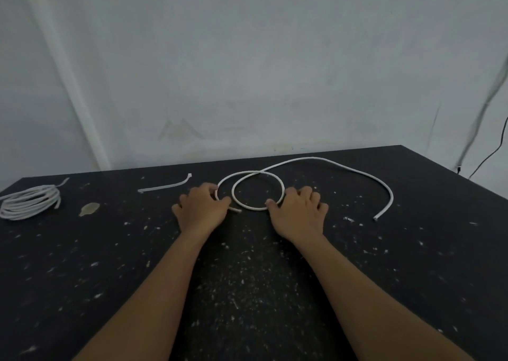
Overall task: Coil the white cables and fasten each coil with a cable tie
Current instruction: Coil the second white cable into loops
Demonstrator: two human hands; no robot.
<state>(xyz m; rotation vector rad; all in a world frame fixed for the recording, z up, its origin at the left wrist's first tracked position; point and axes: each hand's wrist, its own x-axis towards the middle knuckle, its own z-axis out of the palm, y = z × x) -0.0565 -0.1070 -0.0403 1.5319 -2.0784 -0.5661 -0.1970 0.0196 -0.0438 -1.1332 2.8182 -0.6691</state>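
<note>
Coiled white cable (30, 201) sits way over at the left edge of the dark speckled tabletop (247, 292), several loops stacked flat, well apart from both hands. Just right of it there's a tan smudge or scrap (89, 209) on the surface, can't tell what it is. Further right, toward the back, a white cable tie (166, 186) lies loose with one end kinked up, near the left hand but not touching it.

Left hand (202, 209) is palm down, fingers (211, 189) curled over the left side of the loose white cable (258, 190), thumb pressing the loop near its short cut end, which pokes out just beside the thumb. That cable makes roughly two overlapping rings lying flat between the two hands.

Right hand (298, 213) is also palm down, fingers curled on the right side of the rings, thumb tip touching the near edge of the loop. From the crossing point at the back, the rest of the cable sweeps out right in a wide arc and ends on the tabletop, well clear of the right hand.
</note>
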